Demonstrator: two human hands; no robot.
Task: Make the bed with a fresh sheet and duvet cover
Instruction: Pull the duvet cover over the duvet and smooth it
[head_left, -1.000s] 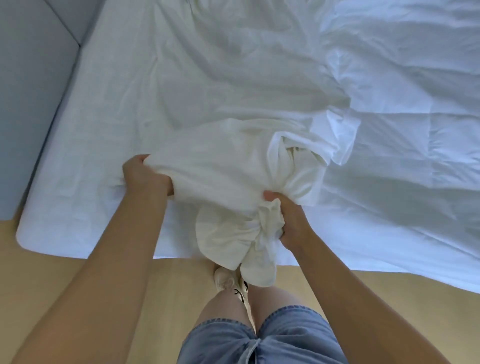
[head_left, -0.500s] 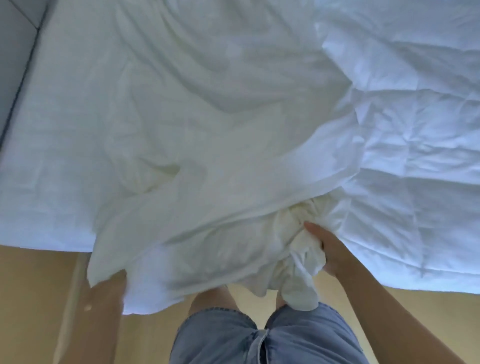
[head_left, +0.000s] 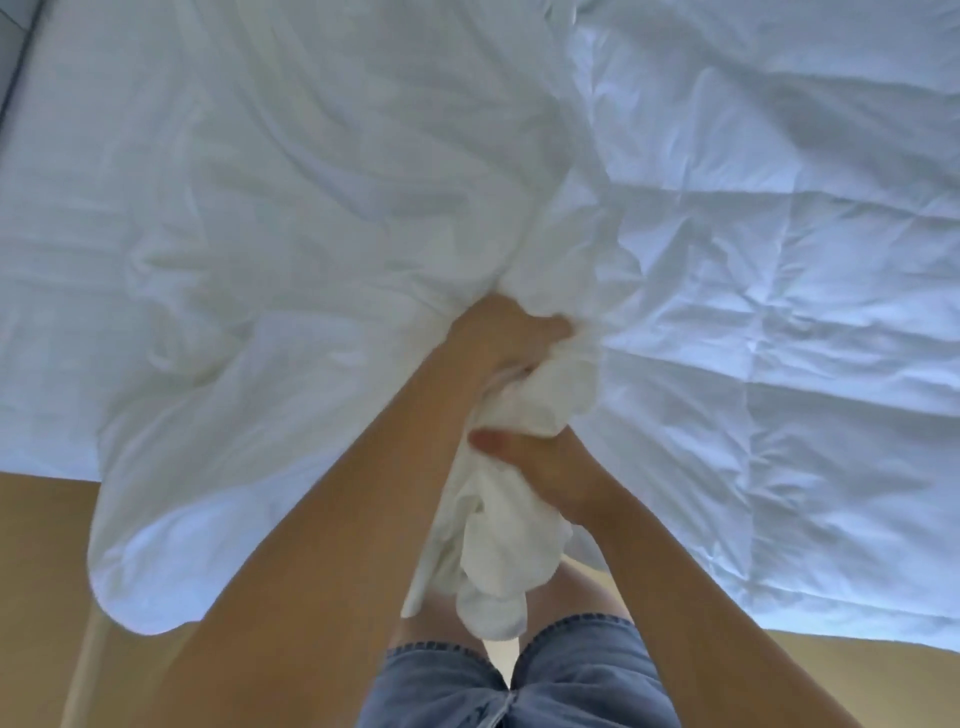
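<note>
A white duvet cover (head_left: 322, 218) lies rumpled over the left and middle of the bed, one corner hanging over the near edge. The quilted white duvet (head_left: 779, 291) covers the right side. My left hand (head_left: 498, 338) grips a fold of the cover where it meets the duvet. Just below it, my right hand (head_left: 524, 452) holds a bunched wad of the same cover (head_left: 498, 561), which hangs down toward my legs. The two hands are close together, one above the other.
The sheeted mattress (head_left: 47, 312) shows at the left, its near edge running above the wooden floor (head_left: 36, 597). A grey wall (head_left: 10, 31) meets the bed's far left corner. My denim shorts (head_left: 519, 686) are at the bottom.
My left hand has come up from the lower left edge of the cover to the middle, right above my right hand. The cover's corner now hangs free at the left.
</note>
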